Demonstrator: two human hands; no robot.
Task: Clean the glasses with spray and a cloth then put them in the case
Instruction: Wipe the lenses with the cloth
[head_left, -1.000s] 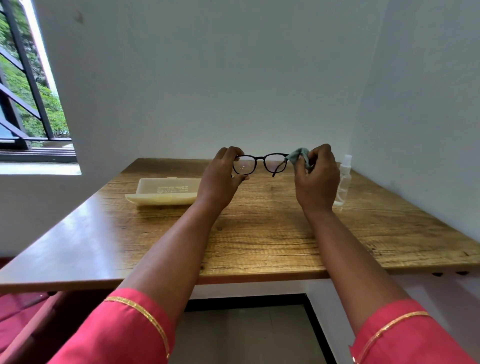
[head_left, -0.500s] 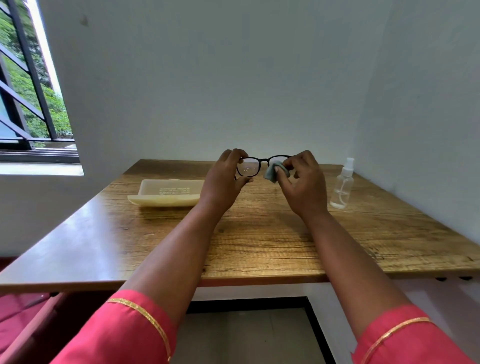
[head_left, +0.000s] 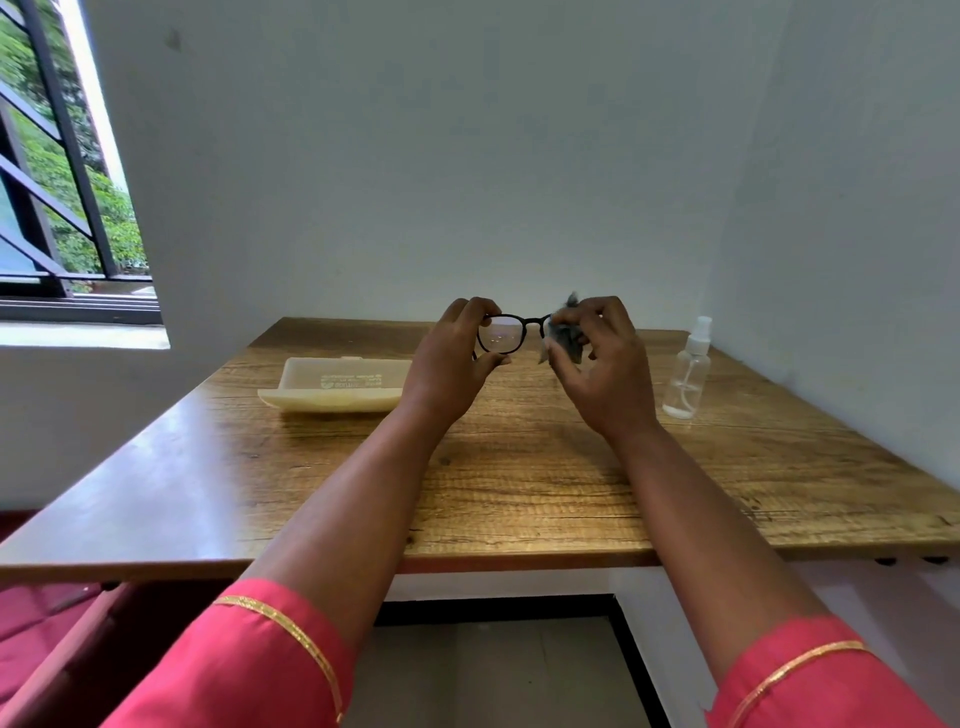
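Wiping is underway: your left hand (head_left: 451, 364) pinches the glasses (head_left: 506, 332) above the table (head_left: 519, 483), your right hand (head_left: 605, 371) rubs 1 lens with the cloth (head_left: 563, 335). Still left: the case (head_left: 337, 385) at 9 o'clock.

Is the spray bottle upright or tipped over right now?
Upright: the spray bottle stands on its base on the table, nozzle on top.

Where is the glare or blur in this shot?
Head view: window light puts a pale sheen on the table's left side; the cloth in the right hand is smeared by motion; wide-angle bending curves the edges.
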